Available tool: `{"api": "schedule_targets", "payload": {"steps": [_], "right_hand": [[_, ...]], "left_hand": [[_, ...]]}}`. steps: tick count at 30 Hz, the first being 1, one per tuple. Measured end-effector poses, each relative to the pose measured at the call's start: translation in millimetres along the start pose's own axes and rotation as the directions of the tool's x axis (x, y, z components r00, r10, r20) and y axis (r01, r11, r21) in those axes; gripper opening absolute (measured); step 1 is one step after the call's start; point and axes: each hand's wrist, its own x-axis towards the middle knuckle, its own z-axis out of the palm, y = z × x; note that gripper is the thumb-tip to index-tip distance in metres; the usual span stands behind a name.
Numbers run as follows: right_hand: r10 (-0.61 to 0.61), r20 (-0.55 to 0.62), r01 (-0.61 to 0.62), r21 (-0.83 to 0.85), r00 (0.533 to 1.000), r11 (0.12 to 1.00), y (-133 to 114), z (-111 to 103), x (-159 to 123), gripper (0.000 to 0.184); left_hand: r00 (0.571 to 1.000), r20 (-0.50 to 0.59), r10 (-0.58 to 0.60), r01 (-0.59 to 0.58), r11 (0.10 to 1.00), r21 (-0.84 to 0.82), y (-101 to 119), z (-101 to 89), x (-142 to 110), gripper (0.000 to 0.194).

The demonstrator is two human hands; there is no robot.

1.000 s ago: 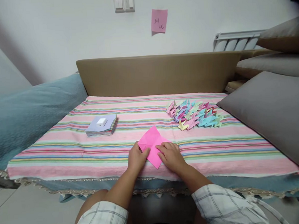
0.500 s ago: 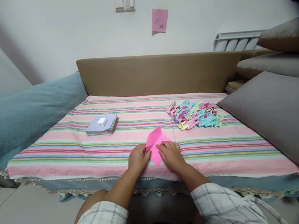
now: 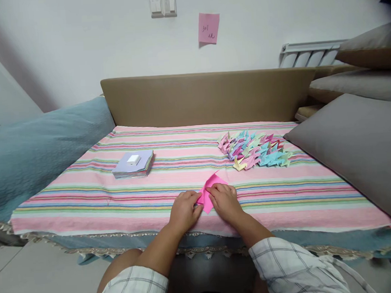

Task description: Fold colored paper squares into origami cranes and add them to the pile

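From where I stand, the left hand (image 3: pixel 183 210) pinches the folded left side of a pink sheet (image 3: pixel 208 204) between thumb and fingers. The right hand (image 3: pixel 226 202) bends over the sheet's right side, touching it; whether it grips or merely presses, I cannot tell. The sheet, partly folded, is between both hands at the near side of a striped cloth (image 3: pixel 68 181). Beyond the right hand lie folded paper figures (image 3: pixel 249 152); farther left, a paper stack (image 3: pixel 145 162) bears a white box (image 3: pixel 133 159).
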Motion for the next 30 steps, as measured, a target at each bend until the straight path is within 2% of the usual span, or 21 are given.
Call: {"api": "schedule_targets", "payload": {"steps": [5, 14, 23, 30], "right_hand": [[0.025, -0.013, -0.024, 0.012, 1.0, 1.0, 1.9, -0.9, 2.5, 0.024], [0.057, 0.032, -0.057, -0.002, 0.998, 0.998, -0.1, -5.9, 0.6, 0.021], [0.027, -0.032, -0.026, 0.025, 0.999, 0.999, -4.2, -2.6, -2.2, 0.022], [0.008, -0.039, -0.008, 0.015, 0.999, 1.0, -5.3, -0.5, -3.7, 0.023]], "left_hand": [[1.0, 0.017, 0.019, -0.02, 0.999, 0.034, 1.9, 1.8, -2.7, 0.045], [0.999, 0.045, 0.013, -0.018, 0.994, 0.106, 4.4, 2.6, -4.8, 0.036], [0.998, 0.058, 0.004, -0.011, 0.994, 0.108, 4.5, 3.3, -4.9, 0.037], [0.998, 0.061, -0.003, -0.004, 0.994, 0.112, 3.7, 4.3, -4.8, 0.035]]}}
